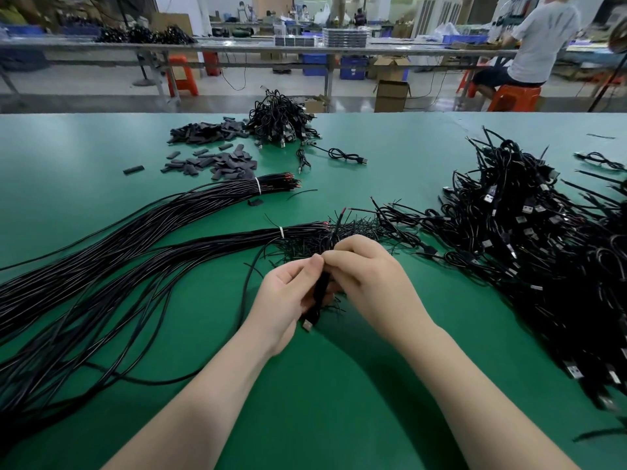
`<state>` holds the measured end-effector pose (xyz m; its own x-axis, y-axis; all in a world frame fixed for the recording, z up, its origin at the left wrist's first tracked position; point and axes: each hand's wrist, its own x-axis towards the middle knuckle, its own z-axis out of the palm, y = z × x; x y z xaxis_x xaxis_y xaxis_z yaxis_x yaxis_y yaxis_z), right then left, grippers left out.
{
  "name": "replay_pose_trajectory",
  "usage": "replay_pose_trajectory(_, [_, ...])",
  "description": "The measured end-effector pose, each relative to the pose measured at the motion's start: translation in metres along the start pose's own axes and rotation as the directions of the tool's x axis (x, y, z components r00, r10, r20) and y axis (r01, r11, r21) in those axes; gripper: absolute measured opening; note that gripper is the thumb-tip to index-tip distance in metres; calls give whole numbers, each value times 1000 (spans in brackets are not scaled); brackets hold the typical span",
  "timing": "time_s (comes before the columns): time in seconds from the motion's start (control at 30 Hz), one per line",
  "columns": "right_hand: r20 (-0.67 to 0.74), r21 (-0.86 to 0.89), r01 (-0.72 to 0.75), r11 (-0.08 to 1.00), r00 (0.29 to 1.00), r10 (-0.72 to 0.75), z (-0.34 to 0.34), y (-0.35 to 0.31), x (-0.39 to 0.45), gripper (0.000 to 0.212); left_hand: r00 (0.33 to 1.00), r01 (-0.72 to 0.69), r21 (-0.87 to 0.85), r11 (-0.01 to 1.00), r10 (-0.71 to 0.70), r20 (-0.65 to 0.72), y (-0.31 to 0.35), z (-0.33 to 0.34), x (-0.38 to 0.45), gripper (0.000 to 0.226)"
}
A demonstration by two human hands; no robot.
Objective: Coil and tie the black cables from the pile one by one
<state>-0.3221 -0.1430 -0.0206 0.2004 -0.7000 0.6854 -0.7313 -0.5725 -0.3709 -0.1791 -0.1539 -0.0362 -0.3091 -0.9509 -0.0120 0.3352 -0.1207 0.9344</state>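
Pinched between both hands' fingers (317, 262) above the counter (339, 385), the coiled cable (320, 290) is held upright, plug end down, left hand (285, 300) low, right hand (366, 276) closed around its top.

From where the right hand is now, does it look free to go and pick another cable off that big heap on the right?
Probably not yet: the right hand and left hand both pinch the coiled cable. The green table between it and the heap is bare otherwise.
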Motion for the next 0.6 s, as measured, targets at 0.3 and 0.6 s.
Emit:
replay_pose_trajectory(0.3, [8, 345, -248, 905, 965, 262, 8, 3, -4, 21, 999, 47, -121, 992, -49, -19, 0, -6, 4, 22])
replay_pose_trajectory(0.6, [250, 572, -460, 679, 886, 390, 4, 16, -7, 26, 1000, 28, -95, 995, -28, -5, -3, -8, 5, 12])
